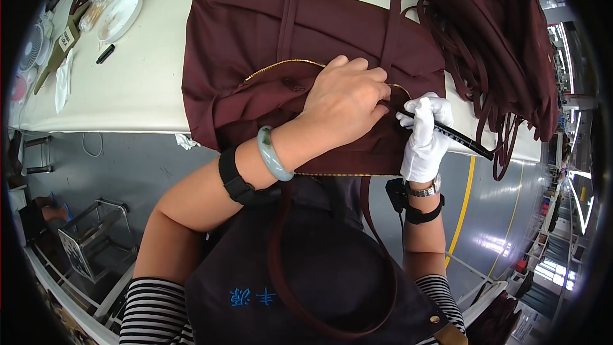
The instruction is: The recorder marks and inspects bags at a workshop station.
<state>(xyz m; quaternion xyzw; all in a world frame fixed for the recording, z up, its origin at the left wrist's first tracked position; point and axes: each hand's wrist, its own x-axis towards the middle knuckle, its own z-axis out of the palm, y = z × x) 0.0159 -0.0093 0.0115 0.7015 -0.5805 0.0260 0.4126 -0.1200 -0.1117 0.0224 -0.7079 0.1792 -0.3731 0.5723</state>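
A large maroon fabric bag (239, 28) with long straps and a gold-toothed zipper (282, 63) lies across the table edge before me. My left hand (345, 93), bare, rests on the bag by the zipper; its fingers are curled at the fabric, and whether they pinch it is hidden. In a white glove, my right hand (426, 124) holds a black pen (462, 140), its tip end pointing towards the left hand's fingertips. One maroon strap (273, 258) hangs down over my dark apron. A second zipper edge (347, 174) runs along the bag's near side.
More maroon bags (493, 33) are heaped at the right of the white table (143, 105). At the left lie a white dish (119, 15), a black marker cap or short pen (105, 54), a white cloth (63, 81) and a fan (32, 48). A metal-framed stool (98, 239) stands on the floor.
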